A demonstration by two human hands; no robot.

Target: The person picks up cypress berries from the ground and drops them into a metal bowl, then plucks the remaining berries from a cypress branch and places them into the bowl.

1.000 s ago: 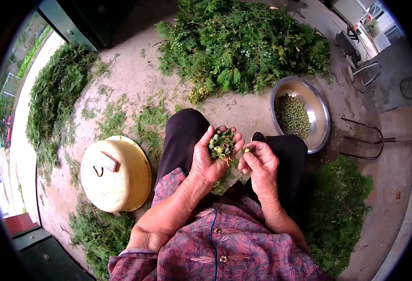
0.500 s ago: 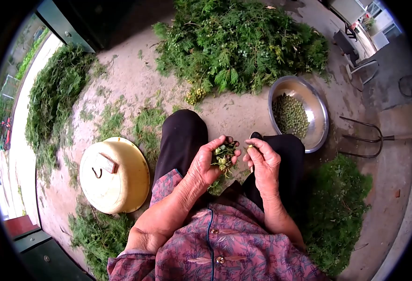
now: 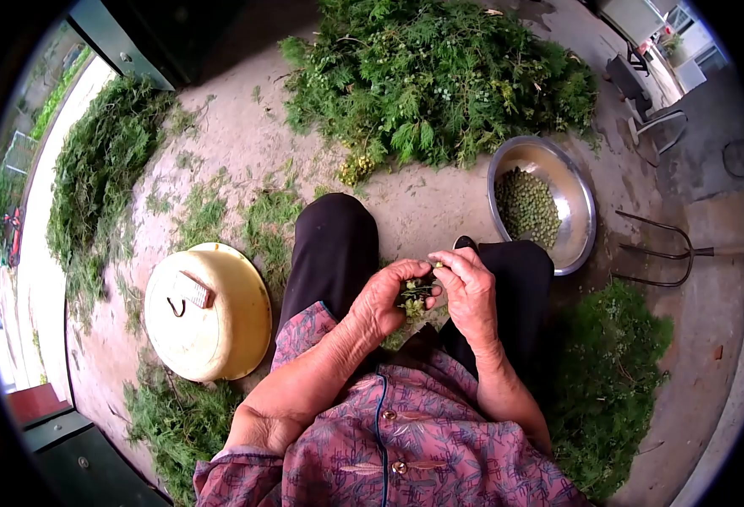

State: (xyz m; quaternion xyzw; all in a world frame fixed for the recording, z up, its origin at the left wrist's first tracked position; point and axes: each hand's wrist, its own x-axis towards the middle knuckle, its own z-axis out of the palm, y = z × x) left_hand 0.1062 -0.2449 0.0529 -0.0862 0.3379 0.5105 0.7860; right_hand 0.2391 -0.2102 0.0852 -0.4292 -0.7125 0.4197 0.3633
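Clock positions are read from the hands, twelve being straight ahead of the seated person.

Left hand [image 3: 378, 297]: one, half closed, fingers curled around a small bunch of green cones and sprigs [image 3: 414, 299], held above the gap between the knees.

Right hand [image 3: 472, 291]: one, nearly closed, thumb and fingers pinching a small green piece [image 3: 438, 265]. Its fingertips are close beside those of the left; whether they touch I cannot tell.

Metal bowl [image 3: 574, 201]: one, two o'clock, on the floor [image 3: 422, 198], tilted in appearance, part filled with round green cones [image 3: 527, 208].

Large heap of leafy branches [image 3: 448, 80]: one, twelve o'clock, with a yellowish cluster [image 3: 357, 169] at its near edge, eleven o'clock.

Yellow basin [image 3: 230, 334]: one, upside down, nine o'clock, bearing a small pale block [image 3: 193, 289] and a dark hook [image 3: 177, 308].

Garden fork [image 3: 689, 252]: one, three o'clock, tines towards the person.

Further greenery: a long heap [image 3: 101, 173] at ten o'clock, a smaller one [image 3: 177, 422] at eight, another [image 3: 613, 380] at four.
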